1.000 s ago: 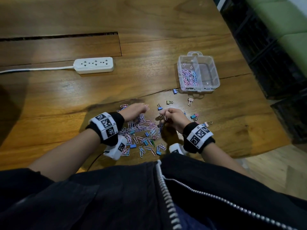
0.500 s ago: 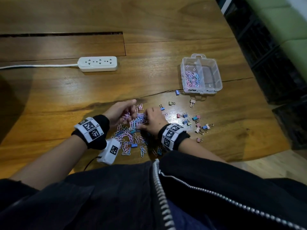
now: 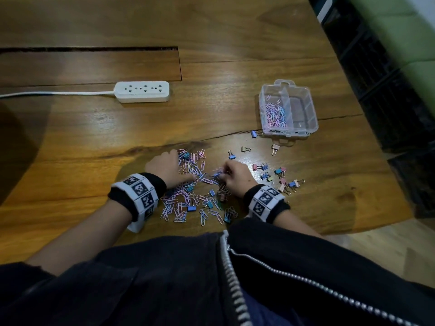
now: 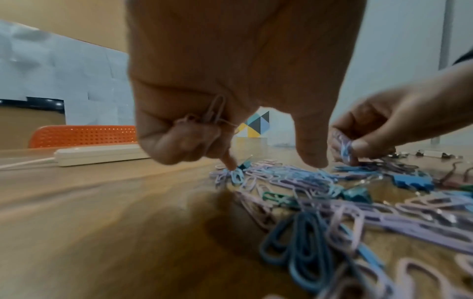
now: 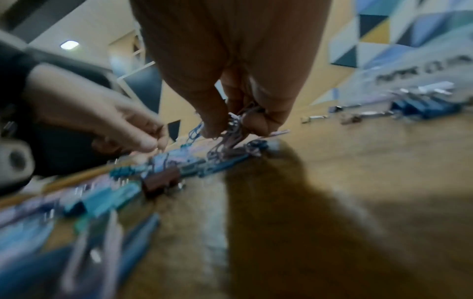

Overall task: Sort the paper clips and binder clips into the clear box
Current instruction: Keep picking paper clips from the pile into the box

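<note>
Paper clips (image 3: 188,184) pink, blue, perhaps lilac; power strip (image 3: 142,91) white.

A white power strip (image 3: 142,91) lies on the wooden table (image 3: 211,27), its cord (image 3: 56,93) running left.

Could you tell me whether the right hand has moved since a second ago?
Yes. The right hand has shifted left, away from the scattered binder clips, into the paper clip pile.

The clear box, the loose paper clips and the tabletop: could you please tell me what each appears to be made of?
Clear box: seemingly hard transparent plastic, glossy; its contents show through the walls.
Paper clips: probably bent wire with a matte pastel coating in pink, lilac and blue.
Tabletop: wood, or possibly veneer, with visible grain and a satin sheen.
</note>
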Motion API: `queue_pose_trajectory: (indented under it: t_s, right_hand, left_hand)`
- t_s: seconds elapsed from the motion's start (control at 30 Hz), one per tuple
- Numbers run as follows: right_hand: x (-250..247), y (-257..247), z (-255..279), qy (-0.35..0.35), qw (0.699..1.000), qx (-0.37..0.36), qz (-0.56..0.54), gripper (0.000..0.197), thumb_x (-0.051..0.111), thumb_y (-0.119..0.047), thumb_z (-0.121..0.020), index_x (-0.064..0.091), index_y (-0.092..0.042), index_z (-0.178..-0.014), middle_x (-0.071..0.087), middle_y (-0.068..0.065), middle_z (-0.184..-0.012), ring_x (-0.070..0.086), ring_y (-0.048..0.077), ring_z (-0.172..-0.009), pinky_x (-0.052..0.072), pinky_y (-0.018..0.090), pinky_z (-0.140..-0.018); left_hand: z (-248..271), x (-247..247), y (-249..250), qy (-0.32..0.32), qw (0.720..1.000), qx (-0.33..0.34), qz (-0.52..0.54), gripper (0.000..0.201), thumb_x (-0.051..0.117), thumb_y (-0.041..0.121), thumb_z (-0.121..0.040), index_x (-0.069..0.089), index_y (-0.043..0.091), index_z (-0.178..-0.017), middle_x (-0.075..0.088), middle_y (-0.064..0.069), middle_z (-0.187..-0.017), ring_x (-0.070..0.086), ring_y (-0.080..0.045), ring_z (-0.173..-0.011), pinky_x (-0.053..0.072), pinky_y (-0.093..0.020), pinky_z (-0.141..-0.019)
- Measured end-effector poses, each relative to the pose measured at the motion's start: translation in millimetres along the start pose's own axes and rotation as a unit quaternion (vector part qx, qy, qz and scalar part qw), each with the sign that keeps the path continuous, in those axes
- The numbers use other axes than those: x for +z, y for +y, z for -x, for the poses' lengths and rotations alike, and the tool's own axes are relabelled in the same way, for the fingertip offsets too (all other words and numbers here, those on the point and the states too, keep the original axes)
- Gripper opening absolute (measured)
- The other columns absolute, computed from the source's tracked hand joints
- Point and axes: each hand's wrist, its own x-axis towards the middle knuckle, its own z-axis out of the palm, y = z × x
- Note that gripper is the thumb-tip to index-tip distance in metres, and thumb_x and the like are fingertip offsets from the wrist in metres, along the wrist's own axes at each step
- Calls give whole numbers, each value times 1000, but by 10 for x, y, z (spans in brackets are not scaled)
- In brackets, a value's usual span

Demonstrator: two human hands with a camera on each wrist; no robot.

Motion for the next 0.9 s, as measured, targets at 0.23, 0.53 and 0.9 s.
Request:
queue_pose_trajectory:
  t_s: [0.23, 0.53, 0.9]
  right_hand:
    - [-256, 156, 86, -21, 968, 38, -248, 26, 57, 3, -82, 46, -16, -70, 50, -3, -69, 51, 6, -60, 46, 9, -51]
    - [-361, 80, 120, -82, 904, 134, -398, 25, 35, 2, -91, 47, -12, -75, 49, 3, -69, 44, 11, -58, 37, 18, -48]
    - [-332, 55, 49, -72, 893, 168, -411, 23, 37, -18, -96, 46, -14, -75, 49, 2, -68, 44, 13, -55, 39, 16, -45]
  left_hand:
    - [17, 264, 208, 1, 999, -12, 43, 64, 44, 59, -86, 42, 5, -120, 52, -13, -118, 54, -27, -105, 51, -37, -85]
    - [43, 235, 294, -48, 980, 135, 137, 23, 33, 22, -98, 44, 11, -82, 39, -1, -76, 38, -17, -72, 35, -28, -66]
    - [28, -18, 256, -205, 658, 21, 724, 32, 32, 18, -94, 44, 12, -65, 54, 0, -54, 41, -7, -35, 28, -10, -31]
